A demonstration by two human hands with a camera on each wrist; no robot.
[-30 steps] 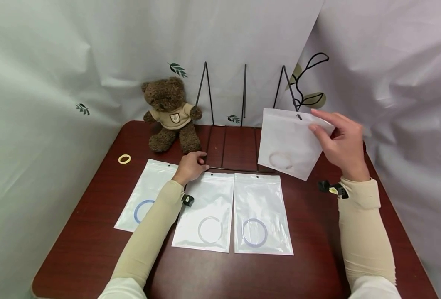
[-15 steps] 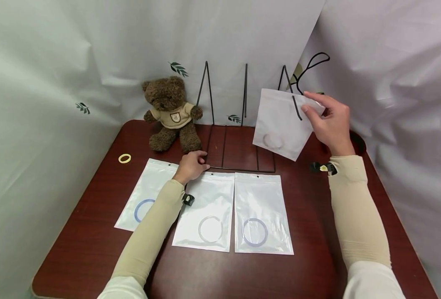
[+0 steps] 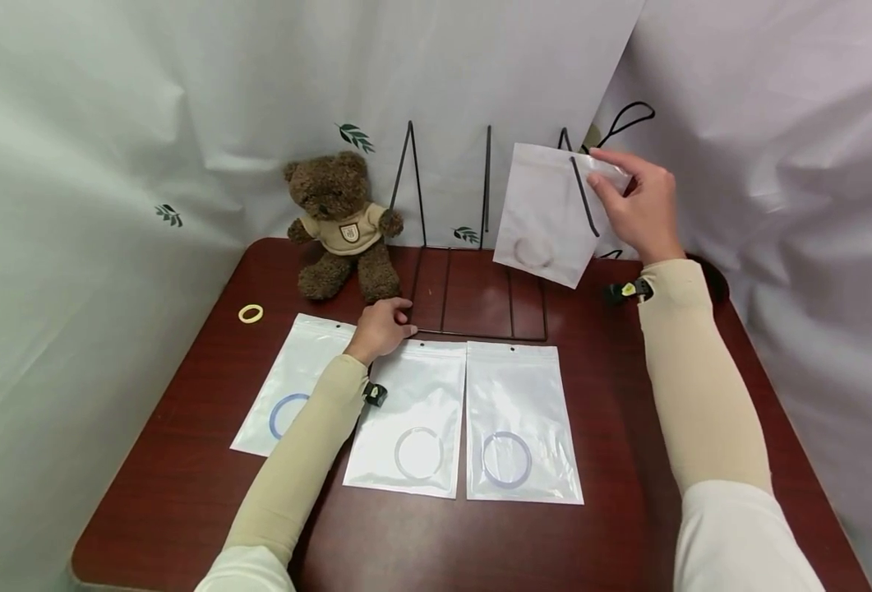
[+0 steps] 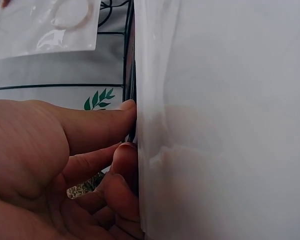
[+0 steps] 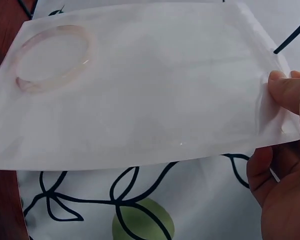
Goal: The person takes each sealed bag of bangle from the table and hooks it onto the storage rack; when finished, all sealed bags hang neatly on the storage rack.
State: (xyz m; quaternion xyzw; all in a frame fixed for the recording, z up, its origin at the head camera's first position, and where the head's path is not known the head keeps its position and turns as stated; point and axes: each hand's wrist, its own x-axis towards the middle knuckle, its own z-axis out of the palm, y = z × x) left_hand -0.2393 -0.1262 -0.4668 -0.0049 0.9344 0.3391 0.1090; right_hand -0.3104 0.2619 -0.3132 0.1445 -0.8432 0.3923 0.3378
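Note:
A white zip bag point(image 3: 542, 205) with a pale ring point(image 5: 55, 60), like a bangle, inside hangs at the black wire rack's right-hand prong point(image 3: 585, 197). The prong passes through the hole near the bag's top edge. My right hand point(image 3: 639, 201) pinches that bag's top right corner between thumb and fingers. My left hand point(image 3: 380, 329) pinches the front left corner of the wire rack point(image 3: 480, 335). Below it on the table lie three more bags: one with a blue ring point(image 3: 285, 413), partly under my left forearm, one with a clear ring point(image 3: 418, 454), and one with a lilac ring point(image 3: 506, 460).
A brown teddy bear point(image 3: 335, 222) in a beige shirt sits at the rack's left. A yellow ring point(image 3: 251, 313) lies on the dark red table point(image 3: 421, 543) at the left. White patterned cloth point(image 3: 258, 123) hangs behind and along both sides.
My right hand has moved up, away and slightly left, sliding the bag up along the right prong, which now shows more length in front of it. The left hand has stayed on the rack.

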